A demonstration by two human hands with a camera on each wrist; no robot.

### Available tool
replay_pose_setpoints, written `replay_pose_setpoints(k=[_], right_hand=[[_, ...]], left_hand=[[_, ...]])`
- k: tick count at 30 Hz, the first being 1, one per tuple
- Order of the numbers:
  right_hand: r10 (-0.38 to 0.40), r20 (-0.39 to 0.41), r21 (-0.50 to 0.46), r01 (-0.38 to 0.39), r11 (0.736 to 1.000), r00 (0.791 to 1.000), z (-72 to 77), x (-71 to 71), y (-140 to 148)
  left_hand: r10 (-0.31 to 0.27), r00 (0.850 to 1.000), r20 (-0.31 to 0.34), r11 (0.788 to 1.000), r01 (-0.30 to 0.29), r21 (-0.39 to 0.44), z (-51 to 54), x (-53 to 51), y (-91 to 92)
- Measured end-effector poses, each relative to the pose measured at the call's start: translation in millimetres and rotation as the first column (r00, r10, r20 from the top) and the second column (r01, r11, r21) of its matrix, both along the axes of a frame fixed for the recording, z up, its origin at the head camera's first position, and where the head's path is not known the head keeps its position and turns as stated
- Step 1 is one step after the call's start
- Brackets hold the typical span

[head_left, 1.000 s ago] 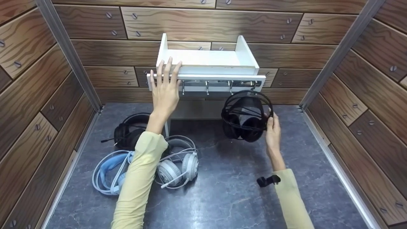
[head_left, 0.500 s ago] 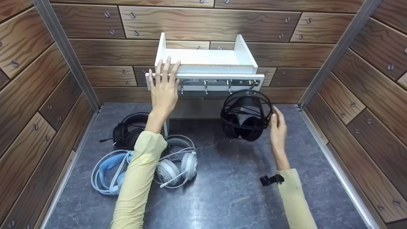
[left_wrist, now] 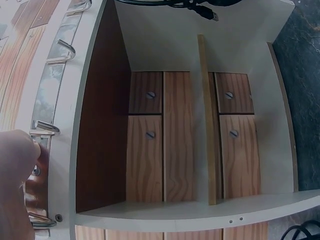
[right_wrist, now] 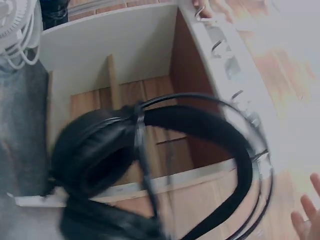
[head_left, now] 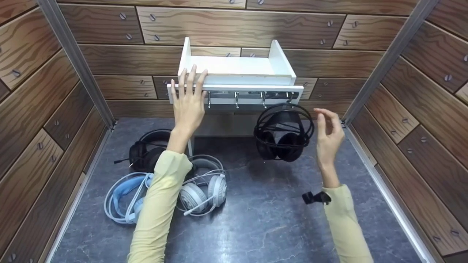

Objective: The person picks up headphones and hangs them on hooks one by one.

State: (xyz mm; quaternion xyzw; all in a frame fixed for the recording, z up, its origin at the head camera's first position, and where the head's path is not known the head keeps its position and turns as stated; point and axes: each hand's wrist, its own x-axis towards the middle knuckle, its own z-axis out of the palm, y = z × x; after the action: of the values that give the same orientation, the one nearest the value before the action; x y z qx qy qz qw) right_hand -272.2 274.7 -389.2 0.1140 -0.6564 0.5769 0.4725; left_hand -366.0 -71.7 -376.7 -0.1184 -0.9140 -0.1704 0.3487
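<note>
Black headphones [head_left: 290,144] hang by their headband at the rightmost hook of the white hook rail [head_left: 223,87]. My right hand [head_left: 331,142] is just right of them, apart from them, its fingers loosely bent around nothing. In the right wrist view the headphones [right_wrist: 95,145] fill the middle, with some fingers [right_wrist: 310,210] at the lower right edge. My left hand [head_left: 188,111] rests on the rail's left end, straight fingers reaching over its top edge. The left wrist view shows part of this hand [left_wrist: 15,160] beside the metal hooks [left_wrist: 45,127].
The rail belongs to a white shelf unit [head_left: 234,65] against the plank-patterned back wall. On the dark table, partly behind the left arm, lie a black headset [head_left: 139,155], a blue headset [head_left: 122,191] and a white headset [head_left: 218,190] with a microphone. Walls stand on both sides.
My right hand has let go of the black headphones and moved away to the right. They stay hanging at the hook. The left hand has kept its place on the rail.
</note>
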Motion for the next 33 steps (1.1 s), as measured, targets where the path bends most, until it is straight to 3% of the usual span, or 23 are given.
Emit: replay_pose_setpoints(k=[3, 6, 9, 16, 20, 22, 25, 33], right_hand=[[-0.073, -0.05, 0.211, 0.082, 0.974, 0.996, 19.2, -8.0, -7], [-0.105, -0.09, 0.375, 0.132, 0.917, 0.99, 32.8, -25.1, -12], [-0.113, -0.083, 0.489, 0.139, 0.861, 0.99, 41.0, -41.2, -20], [-0.18, -0.06, 0.719, 0.168, 0.675, 0.982, 40.1, -74.1, -28], [-0.211, -0.026, 0.807, 0.145, 0.573, 0.977, 40.3, -89.4, -27], [-0.217, 0.001, 0.837, 0.118, 0.534, 0.976, 40.8, -95.3, -26], [-0.219, 0.026, 0.859, 0.09, 0.503, 0.975, 40.5, -101.1, -25], [-0.229, -0.017, 0.869, 0.128, 0.478, 0.973, 32.0, -110.4, -27]], left_hand=[[0.002, 1.0, -0.005, 1.0, -0.002, 0.003, -0.2, -0.2, -0.2], [0.001, 1.0, -0.011, 1.0, -0.001, 0.006, -0.7, -0.6, -0.4], [-0.001, 1.0, -0.008, 1.0, 0.001, 0.007, -1.3, -1.0, -0.7], [-0.007, 1.0, -0.005, 1.0, 0.007, 0.002, -2.7, -0.8, 0.4], [-0.007, 1.0, -0.012, 1.0, 0.007, -0.005, -3.3, -0.7, 1.2], [-0.003, 1.0, -0.015, 1.0, 0.003, -0.011, -3.5, -0.8, 1.4], [-0.004, 1.0, -0.016, 1.0, 0.003, -0.014, -3.5, -0.8, 1.4], [-0.001, 1.0, -0.013, 1.0, 0.001, -0.026, -1.0, -1.4, -1.3]])
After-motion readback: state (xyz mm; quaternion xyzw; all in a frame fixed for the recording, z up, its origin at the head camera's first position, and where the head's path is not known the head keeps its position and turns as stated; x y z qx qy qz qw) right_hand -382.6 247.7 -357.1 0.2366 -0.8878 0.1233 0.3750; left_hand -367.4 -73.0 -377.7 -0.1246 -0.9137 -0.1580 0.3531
